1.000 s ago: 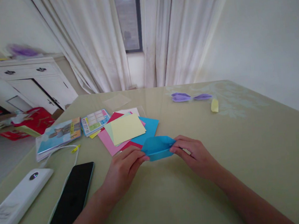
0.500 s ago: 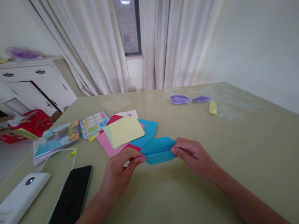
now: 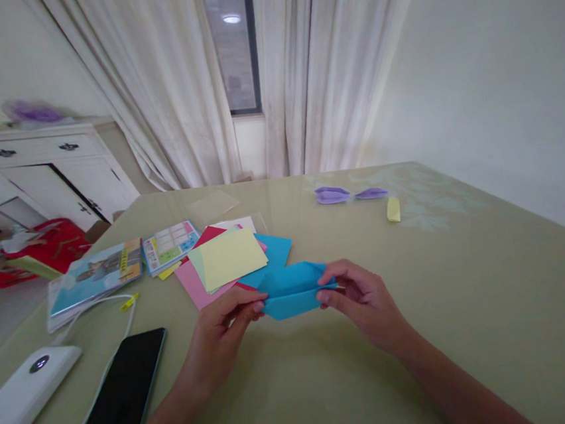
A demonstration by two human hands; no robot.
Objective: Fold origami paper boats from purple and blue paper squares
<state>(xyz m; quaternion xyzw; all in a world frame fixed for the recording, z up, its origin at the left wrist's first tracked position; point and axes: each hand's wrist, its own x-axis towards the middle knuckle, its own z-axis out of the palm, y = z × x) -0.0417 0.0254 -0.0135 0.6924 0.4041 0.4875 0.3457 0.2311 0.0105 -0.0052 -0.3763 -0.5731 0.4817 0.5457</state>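
Person's left hand [image 3: 219, 331] and right hand [image 3: 366, 304] are pinching, nearly closed, opposite ends of a creased elongated blue paper [image 3: 294, 305] | paper is hanging above the pale-green surface [image 3: 469, 280] | right fingers are sitting further inward than a moment ago, seemingly working that end's folds

Blk phone [image 3: 118, 401] nr wht gadget [image 3: 28, 400] on tbl [image 3: 469, 287], mag [image 3: 96, 278] beyond, curtains [image 3: 150, 85] at bk.

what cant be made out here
Head view:
folded blue paper, ends: partly covered by fingers
loose blue sheet, part: under the yellow sheet
white device, one end: cut by left edge
black phone, near end: cut by bottom edge
booklet, print: too small, blurred
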